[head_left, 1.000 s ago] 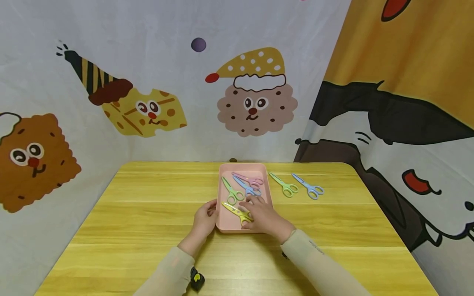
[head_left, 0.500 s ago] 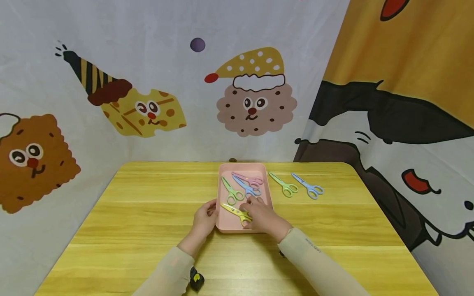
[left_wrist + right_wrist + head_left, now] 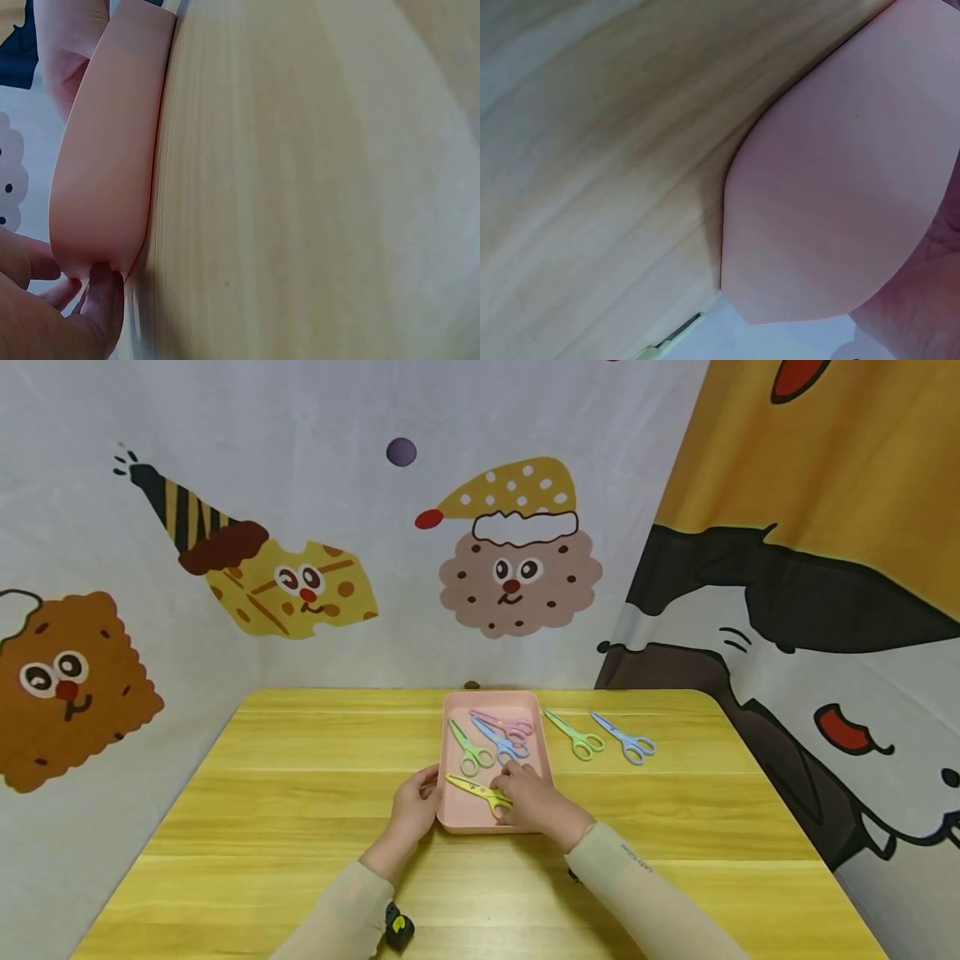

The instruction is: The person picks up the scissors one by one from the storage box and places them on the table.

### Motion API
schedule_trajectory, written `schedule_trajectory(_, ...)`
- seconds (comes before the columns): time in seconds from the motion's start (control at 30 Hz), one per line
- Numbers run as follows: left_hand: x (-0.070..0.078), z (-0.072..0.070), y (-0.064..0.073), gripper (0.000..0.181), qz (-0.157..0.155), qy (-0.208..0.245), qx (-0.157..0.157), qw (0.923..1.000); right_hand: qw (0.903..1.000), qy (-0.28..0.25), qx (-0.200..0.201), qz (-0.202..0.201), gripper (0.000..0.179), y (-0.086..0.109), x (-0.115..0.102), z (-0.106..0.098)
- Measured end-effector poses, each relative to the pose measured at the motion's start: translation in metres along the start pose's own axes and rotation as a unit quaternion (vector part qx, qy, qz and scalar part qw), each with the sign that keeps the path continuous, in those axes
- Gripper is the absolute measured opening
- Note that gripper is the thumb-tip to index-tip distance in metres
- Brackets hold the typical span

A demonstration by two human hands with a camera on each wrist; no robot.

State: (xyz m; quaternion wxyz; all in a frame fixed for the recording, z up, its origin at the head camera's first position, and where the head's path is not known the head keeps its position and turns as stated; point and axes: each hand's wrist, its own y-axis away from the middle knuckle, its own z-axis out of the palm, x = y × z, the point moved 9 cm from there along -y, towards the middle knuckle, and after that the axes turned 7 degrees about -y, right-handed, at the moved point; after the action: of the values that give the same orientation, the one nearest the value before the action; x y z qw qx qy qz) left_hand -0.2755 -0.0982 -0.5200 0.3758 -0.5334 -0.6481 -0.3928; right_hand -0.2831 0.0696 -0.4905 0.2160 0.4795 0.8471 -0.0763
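A pink tray (image 3: 467, 814) lies on the table, holding several pairs of children's scissors. My left hand (image 3: 415, 806) grips the tray's left side; in the left wrist view its fingers and thumb meet the tray's outer wall. My right hand (image 3: 536, 800) reaches over the right rim and holds the yellow scissors (image 3: 472, 787) by the handles, partly hidden under its fingers. The blades point left. Farther back in the tray are green scissors (image 3: 462, 744), blue scissors (image 3: 492, 737) and pink scissors (image 3: 491, 721), the blue and pink ones overlapping.
Right of the tray, another pair of green scissors (image 3: 570, 732) and blue scissors (image 3: 622, 737) lie on the wooden table (image 3: 315, 760). A patterned curtain (image 3: 337, 460) hangs behind the table.
The yellow scissors have shifted slightly left and turned a little flatter in the tray, with my right hand on them. The left hand and the tray stay put.
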Motion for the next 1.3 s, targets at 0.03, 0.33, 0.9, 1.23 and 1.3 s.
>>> schedule_trajectory(0.03,0.0,0.0,0.0001,0.037,0.002,-0.001,0.0,1.0,1.0,0.0,-0.001,0.001,0.046,-0.0001,0.0,0.0001)
schedule_trajectory(0.33,-0.0015,0.0006,0.0,0.037,0.001,-0.002,-0.001,1.0,1.0,0.0,-0.005,-0.004,0.046,0.0,-0.0008,-0.0007)
schedule_trajectory(0.9,-0.002,-0.0001,-0.0006,0.037,0.001,-0.007,0.006,1.0,0.9999,-0.008,-0.008,-0.007,0.043,-0.0001,-0.0014,-0.0007)
schedule_trajectory(1.23,-0.0012,0.0001,-0.0002,0.037,0.003,-0.005,0.004,1.0,0.9998,-0.021,-0.002,-0.002,0.044,0.0,-0.0012,-0.0032)
schedule_trajectory(1.3,-0.001,0.0001,0.0001,0.037,0.002,-0.004,0.004,1.0,0.9997,-0.022,-0.003,0.002,0.044,0.0001,-0.0003,-0.0028)
